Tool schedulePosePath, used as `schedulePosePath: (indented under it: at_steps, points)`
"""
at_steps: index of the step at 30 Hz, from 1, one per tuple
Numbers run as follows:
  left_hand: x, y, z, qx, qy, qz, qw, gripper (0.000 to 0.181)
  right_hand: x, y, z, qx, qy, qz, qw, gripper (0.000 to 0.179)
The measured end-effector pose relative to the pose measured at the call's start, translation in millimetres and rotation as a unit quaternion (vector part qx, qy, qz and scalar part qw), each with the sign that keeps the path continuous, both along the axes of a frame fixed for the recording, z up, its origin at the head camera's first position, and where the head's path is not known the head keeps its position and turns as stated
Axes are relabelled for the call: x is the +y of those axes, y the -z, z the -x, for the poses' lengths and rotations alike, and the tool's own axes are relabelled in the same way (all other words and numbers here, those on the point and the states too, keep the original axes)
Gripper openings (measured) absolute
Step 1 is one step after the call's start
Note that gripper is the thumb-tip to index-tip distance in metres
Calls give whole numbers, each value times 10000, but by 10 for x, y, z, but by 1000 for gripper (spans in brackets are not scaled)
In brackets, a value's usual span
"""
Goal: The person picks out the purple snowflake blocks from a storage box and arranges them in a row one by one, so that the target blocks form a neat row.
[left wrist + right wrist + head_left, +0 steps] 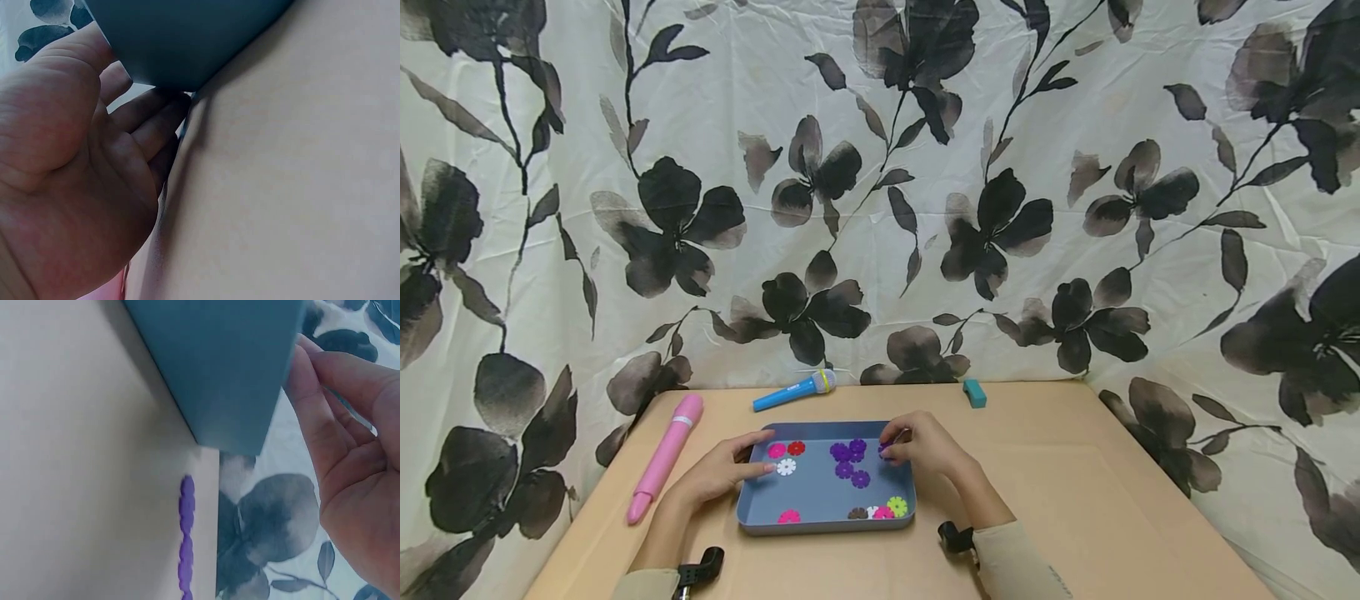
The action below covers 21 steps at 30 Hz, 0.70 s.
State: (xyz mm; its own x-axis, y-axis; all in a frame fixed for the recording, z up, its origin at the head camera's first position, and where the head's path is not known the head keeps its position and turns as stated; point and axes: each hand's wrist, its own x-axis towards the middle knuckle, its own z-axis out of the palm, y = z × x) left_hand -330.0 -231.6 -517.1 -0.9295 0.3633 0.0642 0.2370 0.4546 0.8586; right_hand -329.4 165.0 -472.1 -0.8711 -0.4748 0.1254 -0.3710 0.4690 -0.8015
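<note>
A shallow grey-blue tray [812, 500] lies on the table, holding small flower-shaped pieces. My left hand [726, 467] grips its left side, thumb over the rim; in the left wrist view the other fingers [153, 128] curl against the outer wall. Over the tray's right side, my right hand [925, 446] pinches a purple flower piece [884, 451] between thumb and fingertips. The tray wall [219, 375] hides that piece in the right wrist view. Several purple flower pieces [851, 462] cluster left of it. Pink, red and white pieces [786, 467] lie near my left thumb.
More flower pieces [880, 511] line the tray's front edge. A pink marker-like stick [666, 458] lies at the left, a blue toy microphone [795, 390] behind the tray, and a teal block [974, 393] at the back. A purple scalloped strip [187, 531] shows beside the tray.
</note>
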Motion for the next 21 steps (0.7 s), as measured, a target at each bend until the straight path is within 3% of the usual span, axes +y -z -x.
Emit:
schedulePosePath:
  at_steps: [12,21]
  points:
    - [1,-9,-4,8,8,-13,10000,67,352,-125,47,574,352,-76,9977,28]
    - [3,-10,-12,52,-5,-2,10000,68,668,-145,63,346,793,283,9958,28]
